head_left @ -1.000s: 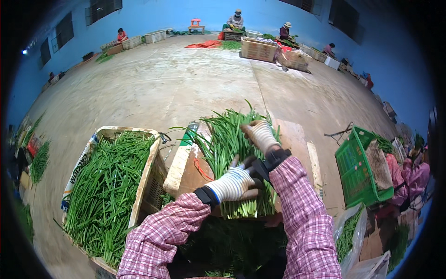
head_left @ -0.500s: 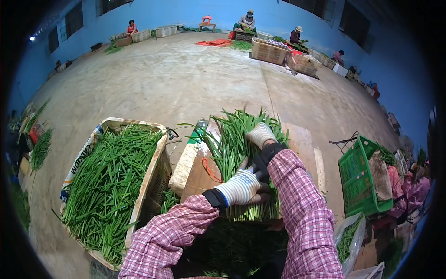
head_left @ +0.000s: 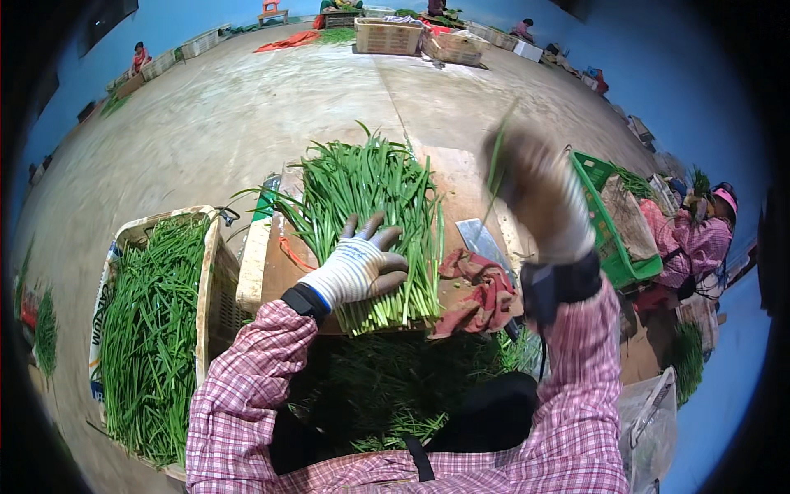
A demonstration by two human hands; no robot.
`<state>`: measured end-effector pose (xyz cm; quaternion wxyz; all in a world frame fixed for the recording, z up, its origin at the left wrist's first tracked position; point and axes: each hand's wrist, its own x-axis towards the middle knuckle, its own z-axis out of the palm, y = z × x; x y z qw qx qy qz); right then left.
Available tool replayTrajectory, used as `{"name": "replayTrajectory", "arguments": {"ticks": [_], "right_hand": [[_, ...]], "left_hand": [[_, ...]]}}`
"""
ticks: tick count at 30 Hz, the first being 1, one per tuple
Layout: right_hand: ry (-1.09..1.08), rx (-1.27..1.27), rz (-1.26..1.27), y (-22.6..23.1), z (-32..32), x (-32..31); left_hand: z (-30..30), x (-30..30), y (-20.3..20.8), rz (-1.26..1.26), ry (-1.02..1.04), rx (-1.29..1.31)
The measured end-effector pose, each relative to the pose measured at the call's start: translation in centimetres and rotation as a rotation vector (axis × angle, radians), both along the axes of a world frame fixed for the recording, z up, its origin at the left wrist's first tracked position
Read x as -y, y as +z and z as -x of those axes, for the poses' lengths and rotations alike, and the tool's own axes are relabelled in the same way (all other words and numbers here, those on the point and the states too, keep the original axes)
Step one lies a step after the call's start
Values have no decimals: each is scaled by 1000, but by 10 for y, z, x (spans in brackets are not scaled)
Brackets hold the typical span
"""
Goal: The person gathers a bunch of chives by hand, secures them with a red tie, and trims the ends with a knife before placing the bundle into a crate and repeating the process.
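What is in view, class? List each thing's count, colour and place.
Work board: one, brown, centre
Stalk pile: one, green, on the board
Cord: one, orange, board's left side
Flat metal piece: one, grey, board's right
Cloth: one, red, board's near right corner
Pale crate: one, cream, left
Loose stalks: many, green, in that crate
Green crate: one, green, right
Bag: one, clear, lower right
Far crates: several, pale, far side
Stool: one, orange, top edge
Co-workers: several, mixed clothes, right and far side
Floor: one, tan, throughout
Sleeves: two, pink plaid, near edge
Left hand: one, white and grey glove, on the pile
Right hand: one, blurred grey and white, raised at right
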<state>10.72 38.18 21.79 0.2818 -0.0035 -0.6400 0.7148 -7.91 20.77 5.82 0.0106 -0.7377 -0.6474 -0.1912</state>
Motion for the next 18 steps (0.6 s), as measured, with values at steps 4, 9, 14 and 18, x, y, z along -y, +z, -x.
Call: {"name": "replayTrajectory", "arguments": {"ticks": [4, 9, 14, 18], "right_hand": [[-119, 772, -699, -79, -37, 23], [-462, 797, -1135, -168, -38, -14], [-470, 875, -1021, -186, -44, -41], [-459, 1034, -1330, -173, -24, -37]], "left_hand": [[-8, -1, 5, 43, 6, -21], [-8, -1, 3, 60, 25, -21], [-8, -2, 2, 43, 15, -31], [-4, -1, 0, 37, 20, -45]]}}
